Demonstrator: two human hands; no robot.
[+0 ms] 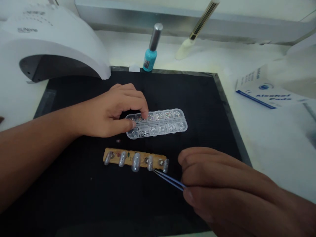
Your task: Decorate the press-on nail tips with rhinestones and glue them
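Note:
A clear compartment box of rhinestones (166, 121) lies on the black mat. My left hand (116, 112) grips its left end, thumb at the near side and index finger bent over the far row. Closer to me is a wooden strip (128, 157) bearing several silvery false nails, among them a large middle nail (136, 162). My right hand (227, 181) is closed around tweezers (170, 179). Their tips meet the lower end of the second nail from the right (150, 163); whether a stone is between them is too small to tell.
A white nail lamp (66, 36) stands at the back left. Behind the mat (98, 204) are a turquoise polish bottle (150, 57) and a brush (191, 41) with pale bristles. An alcohol pads box (269, 87) sits at the right. One small gem (118, 141) lies loose on the mat.

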